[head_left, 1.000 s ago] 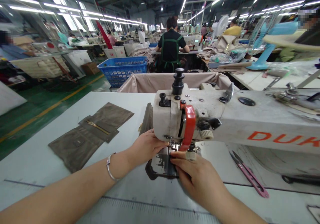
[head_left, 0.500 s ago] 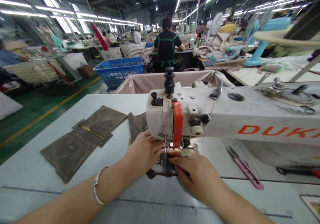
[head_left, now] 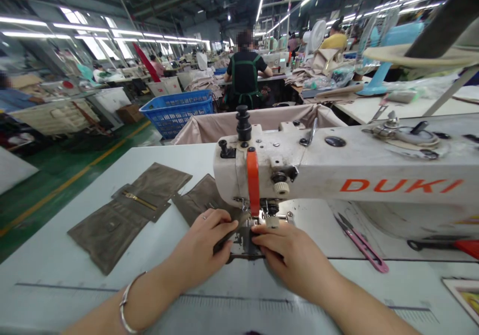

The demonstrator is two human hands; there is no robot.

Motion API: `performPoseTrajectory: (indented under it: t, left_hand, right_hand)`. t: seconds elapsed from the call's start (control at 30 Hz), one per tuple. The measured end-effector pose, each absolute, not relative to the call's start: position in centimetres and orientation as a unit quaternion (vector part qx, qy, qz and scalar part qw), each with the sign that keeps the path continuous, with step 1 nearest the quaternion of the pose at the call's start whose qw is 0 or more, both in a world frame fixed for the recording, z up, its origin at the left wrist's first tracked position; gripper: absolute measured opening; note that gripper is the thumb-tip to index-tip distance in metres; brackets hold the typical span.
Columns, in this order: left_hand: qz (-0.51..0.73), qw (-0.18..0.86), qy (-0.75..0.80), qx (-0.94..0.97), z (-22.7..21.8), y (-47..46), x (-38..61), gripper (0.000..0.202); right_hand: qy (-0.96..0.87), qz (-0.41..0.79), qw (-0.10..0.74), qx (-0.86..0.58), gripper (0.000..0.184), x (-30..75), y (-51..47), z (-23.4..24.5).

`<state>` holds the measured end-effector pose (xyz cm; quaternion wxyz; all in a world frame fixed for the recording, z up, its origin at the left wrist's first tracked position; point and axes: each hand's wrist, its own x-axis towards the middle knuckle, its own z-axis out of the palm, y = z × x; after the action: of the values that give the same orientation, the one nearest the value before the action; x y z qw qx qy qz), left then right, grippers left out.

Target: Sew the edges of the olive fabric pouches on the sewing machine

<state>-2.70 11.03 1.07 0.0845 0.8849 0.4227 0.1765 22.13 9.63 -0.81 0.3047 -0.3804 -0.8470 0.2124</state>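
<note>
A white sewing machine (head_left: 299, 167) with an orange lever guard (head_left: 253, 180) stands in front of me. My left hand (head_left: 205, 240), wearing a ring and a silver bracelet, pinches a brown fabric piece (head_left: 202, 192) left of the needle area. Part of that cloth lies behind the hand and under the machine head. Right of the presser foot, my right hand (head_left: 290, 250) has its fingers closed, the tips low by the metal needle plate (head_left: 243, 242). Whatever those fingertips hold, if anything, is hidden. A second brown fabric piece (head_left: 127, 220) with a brass zipper (head_left: 140, 200) lies flat at the left.
Pink-handled thread snips (head_left: 361, 242) lie right of my right hand, near a red-handled tool (head_left: 449, 245). A printed ruler scale (head_left: 224, 302) runs along the table front. Beyond the machine are a cloth-lined bin (head_left: 209, 128), a blue basket (head_left: 175, 110) and a seated person (head_left: 245, 73).
My left hand has drawn back left from the needle, and the brown fabric piece beside it has swung out to the left. My right hand stays near the presser foot. The view has shifted slightly.
</note>
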Motion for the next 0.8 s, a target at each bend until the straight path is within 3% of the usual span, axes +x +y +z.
performPoseTrajectory:
  t: [0.2, 0.57, 0.8]
  left_hand:
    - [0.089, 0.11, 0.426, 0.893, 3.1, 8.7, -2.9, 0.068]
    - [0.202, 0.027, 0.396, 0.895, 0.6, 4.6, 0.5, 0.034]
    - [0.22, 0.018, 0.341, 0.914, 0.3, 5.5, 0.3, 0.034]
  right_hand:
    - [-0.853, 0.21, 0.292, -0.379, 0.03, 22.4, 9.6, -0.4]
    - [-0.893, 0.214, 0.241, -0.315, 0.028, 23.6, 9.2, 0.5]
    - [-0.894, 0.172, 0.267, -0.314, 0.037, 23.2, 9.1, 0.0]
